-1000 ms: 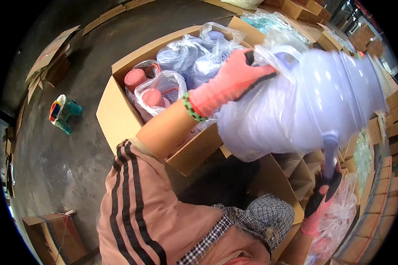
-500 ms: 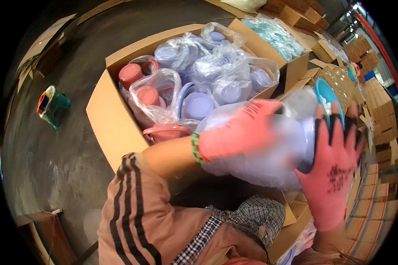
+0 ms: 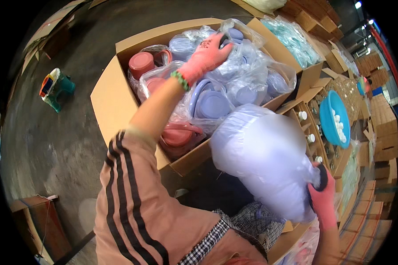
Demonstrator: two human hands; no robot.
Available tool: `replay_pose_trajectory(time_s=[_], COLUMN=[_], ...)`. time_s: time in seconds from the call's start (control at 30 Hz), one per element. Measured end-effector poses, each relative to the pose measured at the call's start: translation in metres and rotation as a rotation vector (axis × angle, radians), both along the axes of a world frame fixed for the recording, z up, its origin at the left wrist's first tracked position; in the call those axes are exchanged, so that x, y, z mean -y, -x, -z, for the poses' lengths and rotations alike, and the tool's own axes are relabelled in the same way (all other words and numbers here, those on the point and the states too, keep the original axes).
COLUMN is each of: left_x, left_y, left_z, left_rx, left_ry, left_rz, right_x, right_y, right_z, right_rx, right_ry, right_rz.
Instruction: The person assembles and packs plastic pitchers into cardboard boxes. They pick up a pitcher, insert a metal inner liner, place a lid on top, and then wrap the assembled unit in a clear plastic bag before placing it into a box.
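My right hand point(image 3: 323, 194), in a pink glove with a dark palm, is closed on the gathered end of a clear plastic bag point(image 3: 256, 137). The bag is bulky and holds something lavender; glare and blur hide the shape inside. My left hand point(image 3: 208, 55), gloved alike, reaches over an open cardboard box point(image 3: 112, 88). Its fingers are slightly bent above the wrapped goods, with nothing plainly held. Inside the box, bagged lavender containers with round lids point(image 3: 212, 105) fill the middle and right. Bagged coral-red containers point(image 3: 141, 63) line the left side.
Right of the box stand a blue basin point(image 3: 323, 115) with white caps and a divided carton of white-capped bottles point(image 3: 311, 138). Another box of teal wrapped items point(image 3: 292, 42) is behind. A small green stool point(image 3: 57, 90) stands on the floor at left.
My left hand has let go of the bagged lavender item and moved up and left over the box. My right hand has moved lower and now grips the bag's end.
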State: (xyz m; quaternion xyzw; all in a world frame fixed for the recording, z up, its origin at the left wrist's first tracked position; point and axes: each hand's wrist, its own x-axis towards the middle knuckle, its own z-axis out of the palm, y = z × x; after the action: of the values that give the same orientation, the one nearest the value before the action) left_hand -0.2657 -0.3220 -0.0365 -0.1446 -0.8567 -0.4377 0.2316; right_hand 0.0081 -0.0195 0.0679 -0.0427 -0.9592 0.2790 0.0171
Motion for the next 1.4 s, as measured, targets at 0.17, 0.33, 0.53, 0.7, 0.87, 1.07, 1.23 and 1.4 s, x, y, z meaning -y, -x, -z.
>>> replay_pose_trajectory(time_s=[0.17,0.33,0.53,0.7,0.87,1.07,1.23,1.4], left_x=[0.021,0.05,0.045,0.037,0.032,0.057,0.059,0.058], left_y=[0.058,0.077,-0.003,-0.048,-0.081,-0.091,-0.077,-0.068], left_z=[0.117,0.159,0.103,0.089,0.088,0.073,0.101,0.1], left_rx=[0.331,1.424,0.739,0.476,0.525,0.826,0.665,0.693], left_ry=[0.983,0.619,0.807,0.999,0.92,0.884,0.824,0.772], left_rz=[0.209,0.524,0.299,0.267,0.08,-0.094,-0.246,-0.182], right_x=[-0.032,-0.057,-0.022,0.086,0.164,0.23,0.256,0.232], right_y=[-0.009,0.03,0.144,0.216,0.245,0.252,0.249,0.243], right_z=[-0.027,-0.083,-0.08,-0.047,-0.002,0.05,0.122,0.147], right_rx=[-0.16,-0.332,-0.655,-0.776,-0.627,-0.309,-0.306,-0.201], right_ry=[-0.109,-0.38,-0.354,-0.305,-0.773,-1.224,-1.394,-1.009], right_rz=[0.068,0.033,-0.16,-0.489,-0.901,-1.153,-1.254,-1.094])
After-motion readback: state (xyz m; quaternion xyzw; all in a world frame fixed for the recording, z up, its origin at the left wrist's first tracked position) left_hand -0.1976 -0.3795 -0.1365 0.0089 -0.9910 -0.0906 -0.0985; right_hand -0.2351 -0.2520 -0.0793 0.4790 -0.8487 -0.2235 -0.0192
